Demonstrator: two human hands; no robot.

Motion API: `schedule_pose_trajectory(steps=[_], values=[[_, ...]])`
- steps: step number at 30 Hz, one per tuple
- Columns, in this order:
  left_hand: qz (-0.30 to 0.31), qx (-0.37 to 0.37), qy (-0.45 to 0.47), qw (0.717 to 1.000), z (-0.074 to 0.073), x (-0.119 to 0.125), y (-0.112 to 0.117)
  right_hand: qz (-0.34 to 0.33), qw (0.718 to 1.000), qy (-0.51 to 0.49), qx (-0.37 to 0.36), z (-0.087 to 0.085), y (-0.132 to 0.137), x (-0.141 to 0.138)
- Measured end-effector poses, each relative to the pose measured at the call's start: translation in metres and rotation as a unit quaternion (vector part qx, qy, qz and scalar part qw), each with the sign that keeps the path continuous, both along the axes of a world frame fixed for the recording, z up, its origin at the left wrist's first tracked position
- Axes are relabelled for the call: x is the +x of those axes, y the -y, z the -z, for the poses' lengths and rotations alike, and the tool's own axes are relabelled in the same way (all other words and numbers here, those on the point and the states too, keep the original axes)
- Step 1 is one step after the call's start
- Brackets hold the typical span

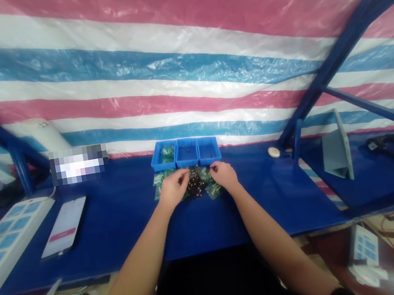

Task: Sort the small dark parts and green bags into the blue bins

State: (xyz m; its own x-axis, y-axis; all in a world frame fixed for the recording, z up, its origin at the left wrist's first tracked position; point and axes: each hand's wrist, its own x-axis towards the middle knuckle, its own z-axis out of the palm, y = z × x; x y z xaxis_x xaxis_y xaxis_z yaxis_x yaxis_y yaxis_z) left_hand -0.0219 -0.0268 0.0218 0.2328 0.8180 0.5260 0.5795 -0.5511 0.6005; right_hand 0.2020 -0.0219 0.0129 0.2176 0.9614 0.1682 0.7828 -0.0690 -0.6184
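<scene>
A pile of small dark pieces with gold-coloured bits (197, 187) lies on the blue table, between my hands. My left hand (172, 190) is at its left edge, thumb and fingertips closed together. On the other side, my right hand (225, 175) is closed in a pinch over some greenish clear packets (214, 191). Whatever either pinch holds is too small to make out. More such packets (157, 179) lie beside my left hand. Just beyond the pile stand three joined blue bins: the left bin (163, 167) contains green packets, while the middle bin (187, 162) and right bin (210, 158) show a few tiny dark pieces.
A phone (64, 227) and a large white power strip (12, 239) lie to the left. A round pale object (274, 152) sits at the back right, near a blue metal frame post (297, 141). A grey-blue panel (335, 149) stands farther right. Striped sheeting (184, 69) hangs behind the table.
</scene>
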Motion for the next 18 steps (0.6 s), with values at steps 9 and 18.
schedule_pose_trajectory(steps=[9,18], values=[[0.032,-0.028,-0.007,0.999,-0.002,0.000,0.002,-0.240,0.891,-0.384,0.043,-0.011,0.016,-0.035],[0.061,-0.024,0.006,0.998,-0.006,0.000,0.006,-0.243,0.863,-0.441,0.030,-0.014,0.020,-0.044]])
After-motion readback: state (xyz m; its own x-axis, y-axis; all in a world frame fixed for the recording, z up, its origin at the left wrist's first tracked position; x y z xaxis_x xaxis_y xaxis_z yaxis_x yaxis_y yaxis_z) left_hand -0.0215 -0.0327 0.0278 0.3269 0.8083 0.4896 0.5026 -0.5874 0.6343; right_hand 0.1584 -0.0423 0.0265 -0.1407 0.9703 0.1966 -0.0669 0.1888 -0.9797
